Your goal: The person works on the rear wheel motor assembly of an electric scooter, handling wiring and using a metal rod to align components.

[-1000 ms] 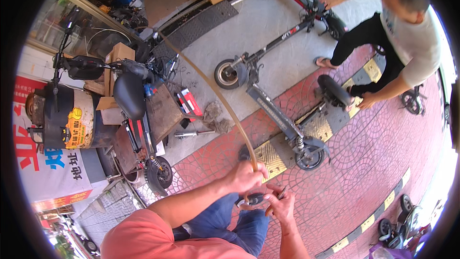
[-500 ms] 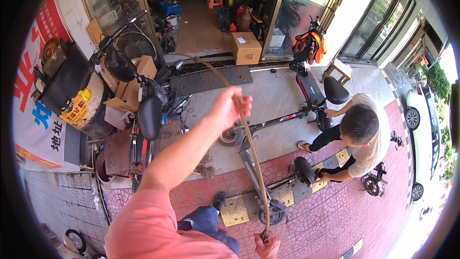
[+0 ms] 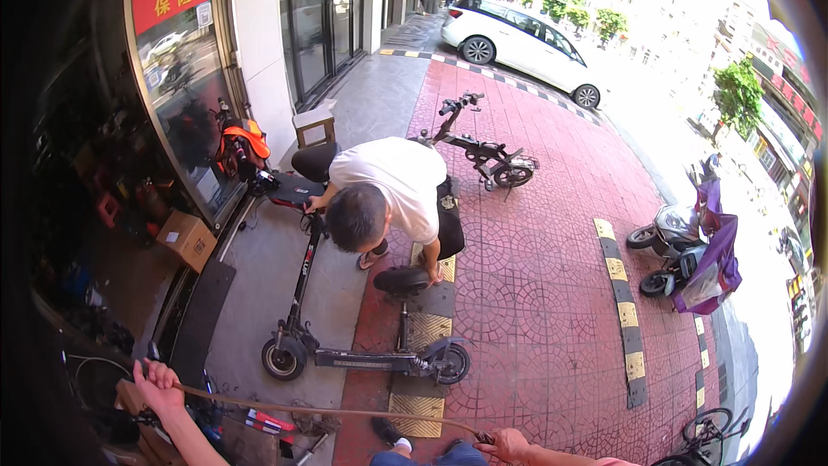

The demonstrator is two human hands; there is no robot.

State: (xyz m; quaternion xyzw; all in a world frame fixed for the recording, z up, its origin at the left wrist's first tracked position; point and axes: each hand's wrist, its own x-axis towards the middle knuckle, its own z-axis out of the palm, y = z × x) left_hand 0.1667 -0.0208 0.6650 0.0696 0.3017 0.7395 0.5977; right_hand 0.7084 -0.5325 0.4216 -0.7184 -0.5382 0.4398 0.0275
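A long, thin brown hose (image 3: 345,412) stretches across the lower part of the view between my hands. My left hand (image 3: 159,387), at the lower left, has its fingers curled round the hose. At the bottom edge my right hand (image 3: 504,444) grips the hose's other end, where a dark fitting shows. Beyond the hose stands a black electric scooter (image 3: 362,361) with a seat (image 3: 402,280). Another person (image 3: 388,185) bends over it, one hand by the handlebar and the other at the seat.
A cardboard box (image 3: 187,242) sits by the shop doorway at the left. A folding electric bike (image 3: 483,151) stands behind the person. Yellow-and-black ramps (image 3: 623,311) lie on the red paving. Farther off are a white car (image 3: 522,34) and a scooter with a purple cover (image 3: 711,263).
My view has swung to the right, toward the street. Both hands still hold the hose, which now runs nearly level across the view. The other person remains bent over the scooter.
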